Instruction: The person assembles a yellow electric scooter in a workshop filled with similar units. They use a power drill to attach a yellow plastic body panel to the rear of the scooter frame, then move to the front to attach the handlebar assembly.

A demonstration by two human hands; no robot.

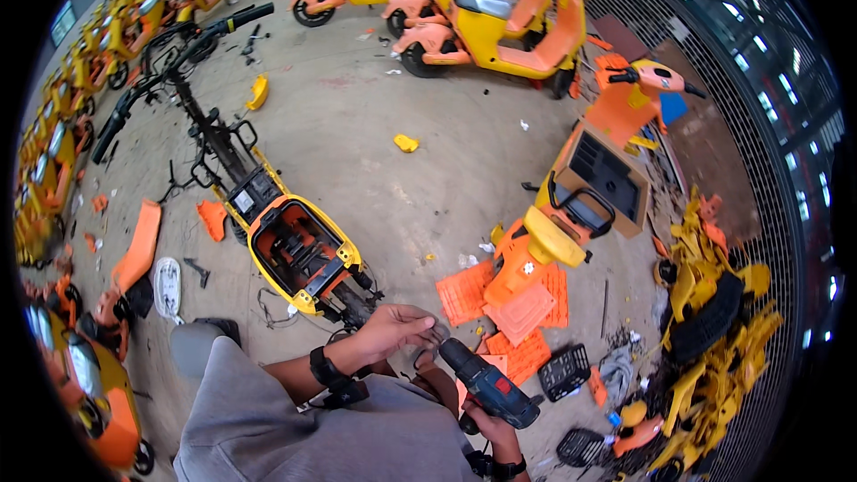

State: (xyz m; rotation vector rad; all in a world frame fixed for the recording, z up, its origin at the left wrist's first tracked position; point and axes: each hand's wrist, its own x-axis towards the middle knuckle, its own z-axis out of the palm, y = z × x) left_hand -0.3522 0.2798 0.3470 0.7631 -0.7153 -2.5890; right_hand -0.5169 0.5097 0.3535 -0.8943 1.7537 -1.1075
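Observation:
My right hand point(489, 426) grips the handle of a dark cordless drill point(489, 382) with a red patch on its side. The drill's nose points up and left, toward my left hand point(399, 332). That hand is closed, its thumb and fingertips pinched together just off the chuck; what they hold, if anything, is too small to make out. Just beyond my left hand stands a partly stripped scooter point(259, 180), its bare dark stem and handlebars reaching away to the far left. The scooter's open yellow-rimmed compartment point(308, 302) shows an orange inside with dark parts.
At the right stands an orange scooter point(527, 259) with a cardboard box point(596, 147) on it. Orange panels point(464, 293) and a black basket point(564, 371) lie nearby. Yellow body parts point(705, 348) heap along the right-hand shutter. More scooters point(500, 40) line the back and left.

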